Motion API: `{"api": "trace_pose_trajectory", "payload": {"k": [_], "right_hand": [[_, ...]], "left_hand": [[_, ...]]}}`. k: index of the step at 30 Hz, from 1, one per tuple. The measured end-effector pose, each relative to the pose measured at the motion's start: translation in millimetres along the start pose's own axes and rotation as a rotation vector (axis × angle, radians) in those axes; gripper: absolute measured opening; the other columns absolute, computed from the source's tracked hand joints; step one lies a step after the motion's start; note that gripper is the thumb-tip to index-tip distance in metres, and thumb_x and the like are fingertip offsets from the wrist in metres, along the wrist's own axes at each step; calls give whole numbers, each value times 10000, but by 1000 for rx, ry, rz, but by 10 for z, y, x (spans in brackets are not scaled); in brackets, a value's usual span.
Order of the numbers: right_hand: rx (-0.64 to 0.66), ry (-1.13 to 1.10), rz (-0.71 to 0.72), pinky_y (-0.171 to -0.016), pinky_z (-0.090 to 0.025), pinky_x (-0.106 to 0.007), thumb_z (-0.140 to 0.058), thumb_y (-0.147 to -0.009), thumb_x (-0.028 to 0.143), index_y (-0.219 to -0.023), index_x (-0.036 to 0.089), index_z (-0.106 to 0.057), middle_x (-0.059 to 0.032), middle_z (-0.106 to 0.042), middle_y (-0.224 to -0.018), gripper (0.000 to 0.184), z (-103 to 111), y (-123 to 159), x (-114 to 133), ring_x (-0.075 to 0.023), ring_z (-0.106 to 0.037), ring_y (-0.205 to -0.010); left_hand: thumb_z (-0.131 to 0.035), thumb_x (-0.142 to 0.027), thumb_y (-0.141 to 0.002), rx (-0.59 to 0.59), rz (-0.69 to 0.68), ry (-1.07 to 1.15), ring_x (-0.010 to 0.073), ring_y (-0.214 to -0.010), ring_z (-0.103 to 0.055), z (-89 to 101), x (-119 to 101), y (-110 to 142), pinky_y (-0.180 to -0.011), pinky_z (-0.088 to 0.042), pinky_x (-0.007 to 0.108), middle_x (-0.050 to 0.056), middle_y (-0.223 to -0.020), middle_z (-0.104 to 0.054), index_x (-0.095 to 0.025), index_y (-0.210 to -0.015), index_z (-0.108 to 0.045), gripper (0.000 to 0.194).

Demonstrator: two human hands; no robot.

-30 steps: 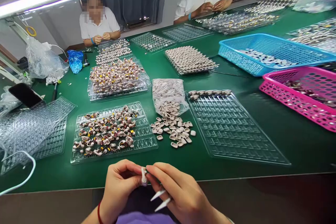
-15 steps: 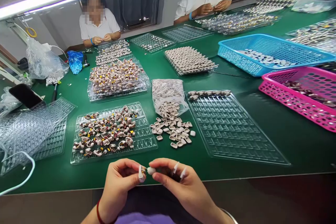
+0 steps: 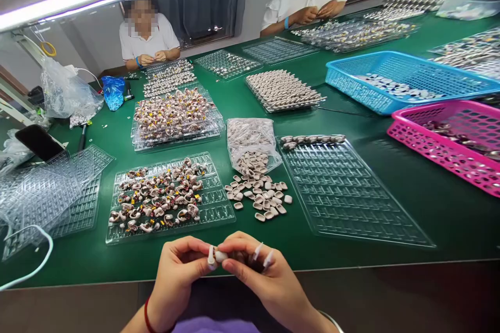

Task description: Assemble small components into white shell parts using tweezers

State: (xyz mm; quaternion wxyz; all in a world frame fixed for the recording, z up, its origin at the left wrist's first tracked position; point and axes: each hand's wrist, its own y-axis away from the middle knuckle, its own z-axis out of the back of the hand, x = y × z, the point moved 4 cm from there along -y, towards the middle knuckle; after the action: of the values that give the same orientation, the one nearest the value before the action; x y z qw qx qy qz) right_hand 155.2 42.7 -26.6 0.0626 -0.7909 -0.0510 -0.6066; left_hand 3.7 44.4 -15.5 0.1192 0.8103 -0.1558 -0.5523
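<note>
My left hand (image 3: 182, 266) pinches a small curved earbud part (image 3: 211, 256) between thumb and forefinger. My right hand (image 3: 262, 273) grips a small beige shell cover (image 3: 221, 256) and presses it against or right beside the earbud; I cannot tell whether they are joined. Two white points, seemingly tweezers (image 3: 267, 259), stick up between the right fingers. Beyond my hands lies a clear tray (image 3: 219, 212) of beige earbud parts with yellow and dark red bits. Loose beige covers (image 3: 269, 200) spill from a plastic bag (image 3: 250, 132).
To the right is a clear tray (image 3: 351, 192) with finished-looking beige pieces along its far row. Pink (image 3: 441, 153) and blue (image 3: 375, 96) baskets stand farther right. Stacked clear trays (image 3: 42, 192) and a phone (image 3: 37, 141) lie left. Two co-workers sit across the table.
My right hand first drew away from the earbud and turned, its tweezers swinging from pointing down to pointing up. Now it has brought the beige cover back to the earbud.
</note>
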Motion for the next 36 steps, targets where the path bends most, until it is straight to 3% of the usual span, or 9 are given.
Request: {"api": "trace_pose_trajectory", "payload": {"k": [9,15,22,36], "right_hand": [[-40,-10,20,-608,-492,-225,-742,-792,277,-831,233,-767,-21,-664,-748,64,-24,-5,-38,-148,-610,-671],[-88,-121,-22,-605,-507,-206,-773,-764,336,-810,245,-766,-9,-659,-740,102,-58,22,-77,-135,-617,-665],[-96,-54,-42,-605,-511,-229,-756,-771,384,-785,220,-762,-28,-653,-729,165,-58,43,-62,-157,-615,-673],[-141,-27,18,-578,-514,-217,-761,-769,335,-772,231,-767,-20,-644,-704,104,-75,37,-37,-148,-614,-638]], "left_hand": [[-878,-169,-599,29,-39,-7,125,-692,-693,21,20,47,-668,-542,168,21,-748,-779,-173,-750,-806,167],[-881,-170,-597,-23,-97,4,149,-710,-726,30,73,43,-689,-569,189,27,-757,-802,-203,-760,-807,183],[-892,-191,-573,-55,-138,9,147,-689,-735,-18,77,27,-661,-577,167,28,-745,-807,-210,-727,-810,176],[-876,-226,-604,-104,-193,-71,191,-706,-756,26,107,56,-682,-599,211,59,-766,-811,-215,-744,-817,153]]}}
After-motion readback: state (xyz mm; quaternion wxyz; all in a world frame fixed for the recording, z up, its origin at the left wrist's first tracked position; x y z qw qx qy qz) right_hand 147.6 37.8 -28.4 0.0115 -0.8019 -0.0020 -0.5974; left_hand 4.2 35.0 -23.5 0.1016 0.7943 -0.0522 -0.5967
